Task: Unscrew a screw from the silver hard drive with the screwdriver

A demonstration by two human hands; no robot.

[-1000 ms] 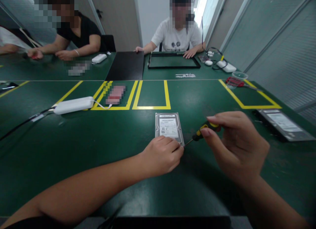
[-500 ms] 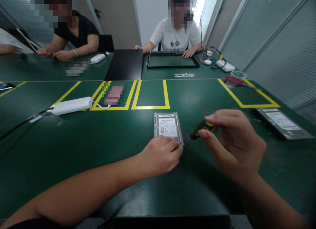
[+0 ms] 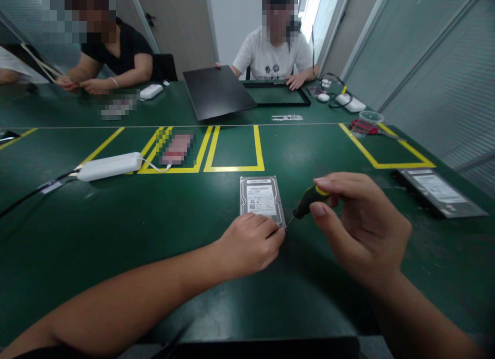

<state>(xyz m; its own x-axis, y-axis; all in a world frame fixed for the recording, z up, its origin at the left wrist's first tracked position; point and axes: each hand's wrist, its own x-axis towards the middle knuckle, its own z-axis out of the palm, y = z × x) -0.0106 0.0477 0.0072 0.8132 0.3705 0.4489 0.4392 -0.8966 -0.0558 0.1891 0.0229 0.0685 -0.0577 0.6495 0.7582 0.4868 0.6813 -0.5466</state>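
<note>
So your left hand (image 3: 253,244) is curled over the near end of the hard drive (image 3: 261,196), fingers bent in close together. Fingertips are tucked out of sight, so I can't tell exactly how they grip it. The drive sits flat on the green table (image 3: 174,209), label up, most of it poking out just past your left knuckles.

Your right hand (image 3: 359,225) has the screwdriver (image 3: 309,200) pinched by its black and yellow handle between thumb and fingers, palm hollow and pretty loose. The shaft slants down toward your left hand and ends at the drive's near right corner, right beside your left index finger. Can't tell if the tip's actually in a screw, too small.

Out to the right of your right hand there's a second drive (image 3: 439,191), label up too. Beyond your left forearm lies a long white block (image 3: 110,166) with a black cable, and yellow tape (image 3: 234,168) marks out boxes past both hands. Farther off, across from you, a co-worker in a white shirt (image 3: 273,54) holds a black panel (image 3: 218,93) tilted, other hand on a black frame (image 3: 305,98).
</note>
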